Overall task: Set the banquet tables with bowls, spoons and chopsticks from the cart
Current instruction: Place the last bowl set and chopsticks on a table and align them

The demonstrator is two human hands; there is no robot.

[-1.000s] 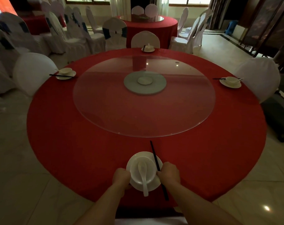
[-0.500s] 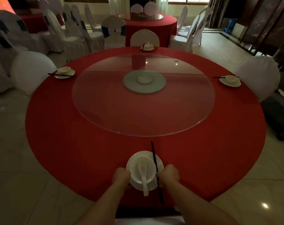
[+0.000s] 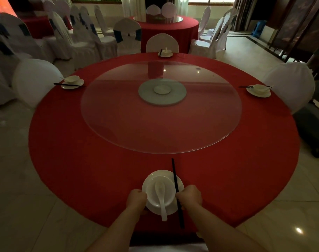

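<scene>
**At the near edge of the round table: both hands on one place setting**

Near the table's front rim, on the red cloth (image 3: 78,160), sits a white plate (image 3: 166,174) with a white bowl (image 3: 159,190) on it. A white spoon (image 3: 161,199) lies in the bowl, scoop inside, handle pointing back over the rim toward the person.

Left hand (image 3: 137,199): fingers curled, pressed against the left edge of the plate and bowl. Whether it grips the plate rim or only rests against it, I cannot tell; the fingertips are hidden under the hand.

Right hand (image 3: 190,196): closed into a loose fist at the right edge of the plate, wrapped around a pair of black chopsticks (image 3: 175,179). The chopsticks cross the right side of the plate; the far tips lie on the cloth just short of the glass turntable (image 3: 118,113), and the near ends stick out below the fist past the table edge.

Other settings noted, each plate with bowl, spoon and chopsticks:
- left side (image 3: 72,81), in front of a white-covered chair (image 3: 35,80)
- far side (image 3: 165,52)
- right side (image 3: 259,90)

Glass turntable is centred on the table, well apart from every setting
</scene>
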